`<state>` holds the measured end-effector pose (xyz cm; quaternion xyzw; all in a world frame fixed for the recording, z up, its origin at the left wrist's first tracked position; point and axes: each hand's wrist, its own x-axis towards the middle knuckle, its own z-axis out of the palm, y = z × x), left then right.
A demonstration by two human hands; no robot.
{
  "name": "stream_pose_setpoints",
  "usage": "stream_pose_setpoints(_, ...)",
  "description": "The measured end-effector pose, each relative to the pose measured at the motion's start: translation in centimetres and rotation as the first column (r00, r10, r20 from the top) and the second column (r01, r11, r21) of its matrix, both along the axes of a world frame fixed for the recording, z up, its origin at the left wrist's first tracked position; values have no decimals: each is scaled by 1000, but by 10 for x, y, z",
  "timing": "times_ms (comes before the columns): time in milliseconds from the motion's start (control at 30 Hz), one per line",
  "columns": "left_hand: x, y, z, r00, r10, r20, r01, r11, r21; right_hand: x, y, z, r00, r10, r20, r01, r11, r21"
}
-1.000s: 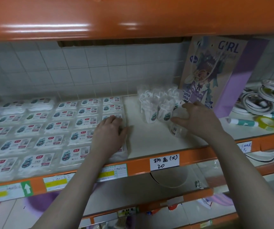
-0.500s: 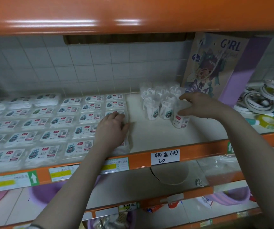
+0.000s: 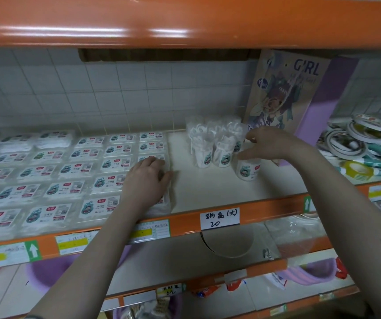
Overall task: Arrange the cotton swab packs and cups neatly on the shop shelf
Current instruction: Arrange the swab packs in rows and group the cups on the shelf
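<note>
Flat cotton swab packs (image 3: 70,169) lie in tidy rows over the left half of the white shelf (image 3: 208,189). My left hand (image 3: 147,178) rests flat on the rightmost column of packs, near the front. A cluster of clear swab cups (image 3: 210,143) stands at the back middle. One more cup (image 3: 248,169) stands upright just right of and in front of that cluster. My right hand (image 3: 270,143) hovers over this cup with thumb and fingers spread; the thumb is near its rim and the fingertips reach a back cup.
A "GIRL" picture board (image 3: 284,93) leans against the tiled wall behind the cups. Tape rolls (image 3: 355,139) and green tubes (image 3: 380,157) fill the shelf's right end. An orange beam (image 3: 185,19) runs overhead. A handwritten price label (image 3: 219,218) marks the front rail; purple basins sit below.
My right hand carried a cup up from the shelf's front, set it upright beside the cluster, and has now loosened its grip and lifted a little. My left hand stayed on the packs.
</note>
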<state>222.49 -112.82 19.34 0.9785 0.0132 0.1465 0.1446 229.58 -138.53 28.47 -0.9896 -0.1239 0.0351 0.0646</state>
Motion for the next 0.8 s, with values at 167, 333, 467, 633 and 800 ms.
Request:
stream_pose_setpoints(167,0,0,0,1000,-5,4,5,1000,0,2,2,-4,996,-63,59,65,997,-30)
stream_pose_setpoints(333,2,1,-1,1000,-3,-3,3,1000,16,14,-4,-1,987,-82,135,81,997,18)
stream_pose_setpoints(467,1,2,-1,1000,2,-3,-2,1000,16,20,-3,0,991,-43,128,35,997,63)
stream_pose_setpoints(633,2,2,-1,1000,1,-3,-1,1000,15,27,2,-6,990,-20,142,5,995,104)
stream_pose_setpoints(800,3,2,-2,1000,-2,-1,2,1000,8,33,3,-10,986,-34,163,19,996,92)
